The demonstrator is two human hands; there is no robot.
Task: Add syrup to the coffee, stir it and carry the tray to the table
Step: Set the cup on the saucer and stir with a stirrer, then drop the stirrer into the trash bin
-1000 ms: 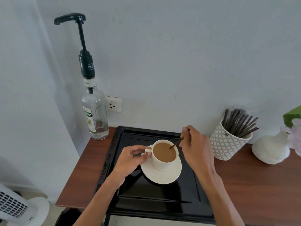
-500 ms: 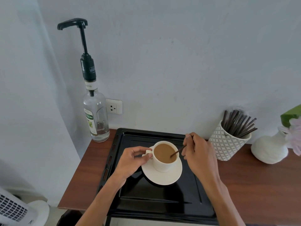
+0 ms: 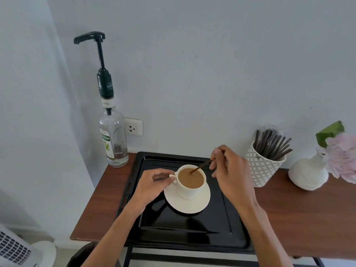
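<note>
2 hands are at work on 1 cup: the right hand [image 3: 230,171] pinches the upper end of a thin brown stirrer [image 3: 200,167] between thumb and fingertips, and the stick slants down to the left with its lower end dipped in the coffee [image 3: 190,178]. The left hand [image 3: 152,185] has thumb and forefinger closed on the handle of the white cup [image 3: 189,186], which steadies it. That cup stands upright on a white saucer [image 3: 187,203], and the saucer sits on the black tray [image 3: 192,228], toward its far half. The tray rests on a brown wooden counter [image 3: 300,218], its near edge at or just past the counter's front.

As a judgement of progress: the stirring step is in hand. The coffee is an even light brown, but whether syrup is already in it cannot be told from the surface. The syrup bottle [image 3: 113,139] stands apart at the back left corner, untouched, with its pump [image 3: 96,53] raised, so the syrup step looks finished. What is left is to take out or leave the stirrer, grip the tray at both sides and carry it to the table; no table shows in view.

Writing: the pump collar reads "TEISSEI…", cut off at the edge, the bottle's label shows "…SSEIRE" above a green fruit picture, and the neck band ends in "…ITO". To the right a patterned white pot [image 3: 262,168] holds many spare brown sticks, its small mark too blurred to read
</note>
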